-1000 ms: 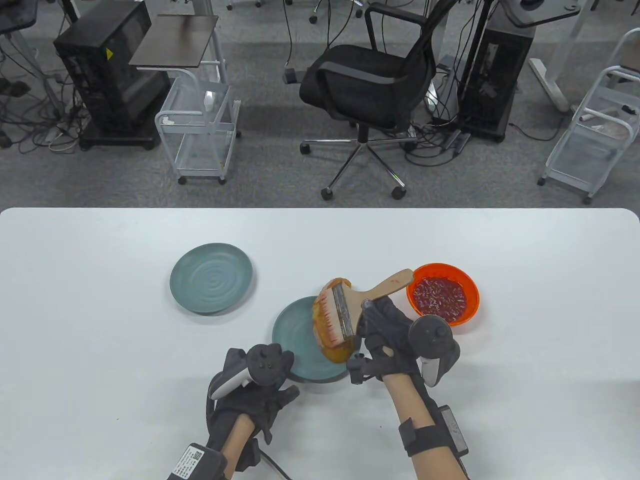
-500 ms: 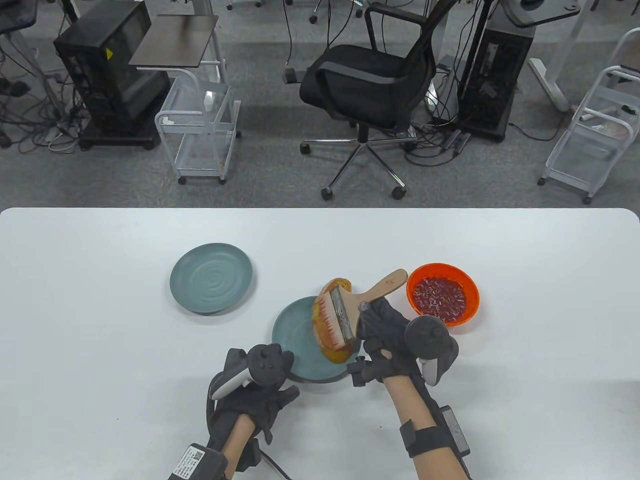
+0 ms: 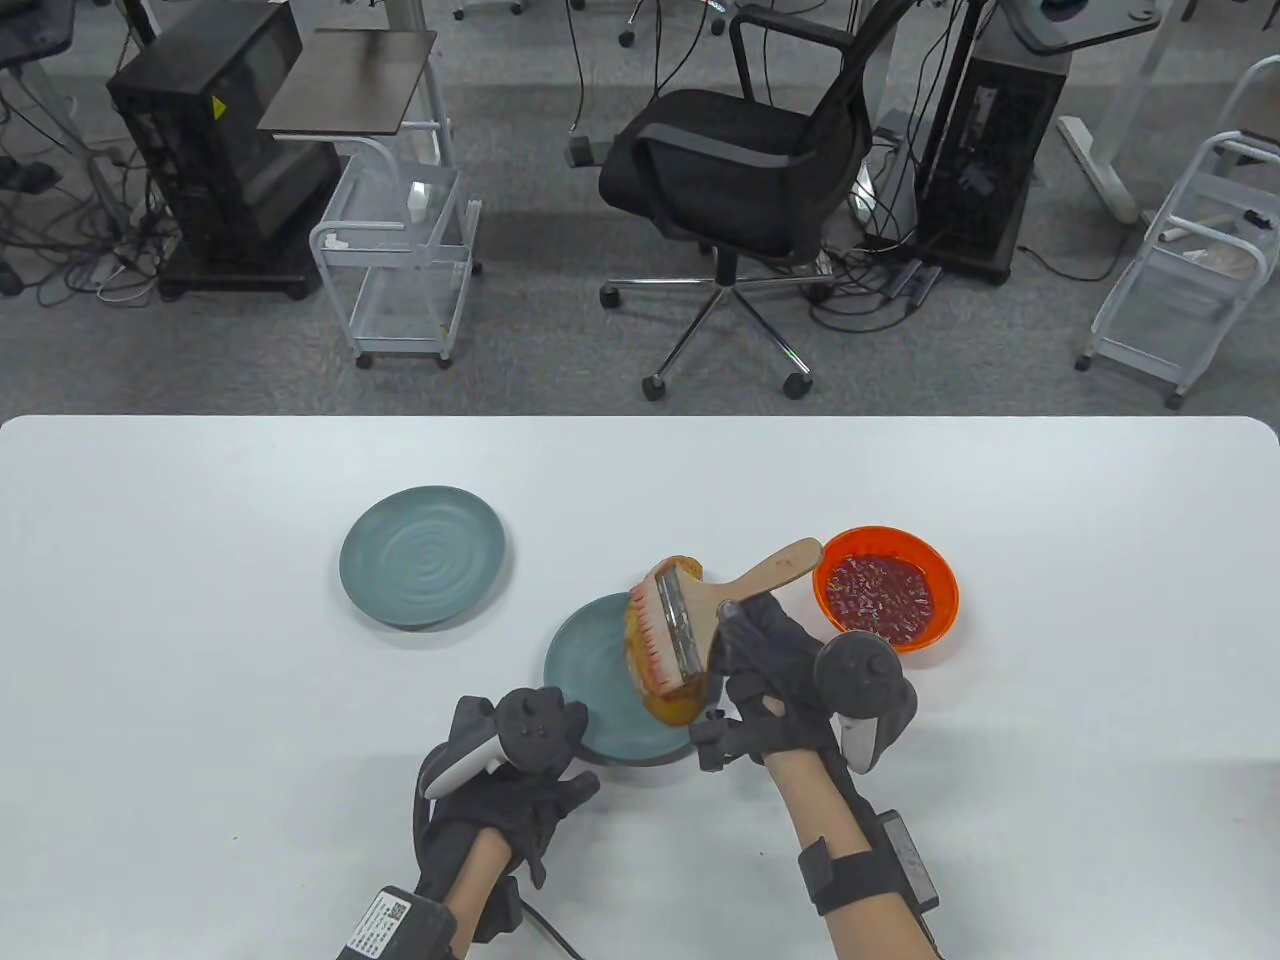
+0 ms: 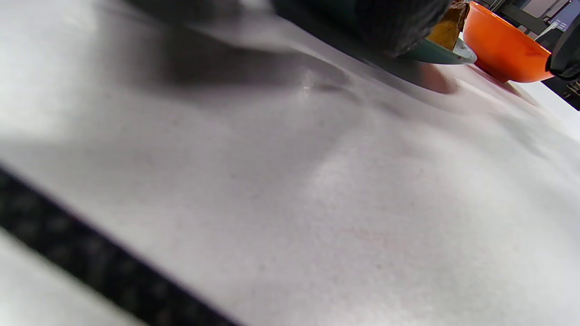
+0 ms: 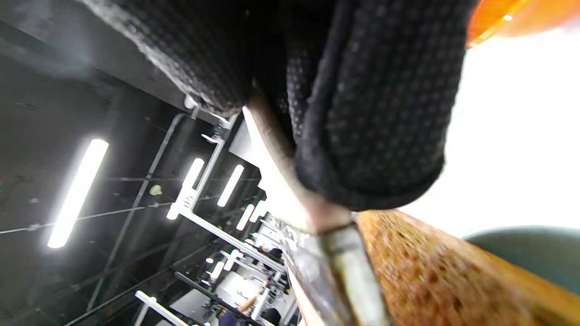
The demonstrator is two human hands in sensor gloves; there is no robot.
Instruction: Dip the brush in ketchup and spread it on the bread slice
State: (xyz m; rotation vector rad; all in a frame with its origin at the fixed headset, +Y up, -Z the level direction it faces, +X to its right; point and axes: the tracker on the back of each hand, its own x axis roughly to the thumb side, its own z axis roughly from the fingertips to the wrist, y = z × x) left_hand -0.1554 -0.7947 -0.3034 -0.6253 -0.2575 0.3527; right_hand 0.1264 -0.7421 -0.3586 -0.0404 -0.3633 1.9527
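My right hand (image 3: 765, 655) grips the wooden handle of a wide flat brush (image 3: 690, 615); its reddened bristles lie across the bread slice (image 3: 672, 705). The bread sits on the right side of a teal plate (image 3: 595, 665) at the table's middle. The right wrist view shows the brush ferrule (image 5: 337, 267) against the bread's browned surface (image 5: 435, 271). The orange bowl of ketchup (image 3: 886, 590) stands just right of the brush handle. My left hand (image 3: 520, 770) rests on the table at the plate's near left edge, holding nothing; the left wrist view shows its glove (image 4: 362, 20) touching the plate rim (image 4: 446, 50).
A second teal plate (image 3: 422, 555) stands to the left, bare. The orange bowl also shows in the left wrist view (image 4: 503, 52). An office chair (image 3: 740, 170) and carts stand beyond the table's far edge.
The brush has shifted slightly over the bread, first toward the near left and then back a little. The left hand has not moved.
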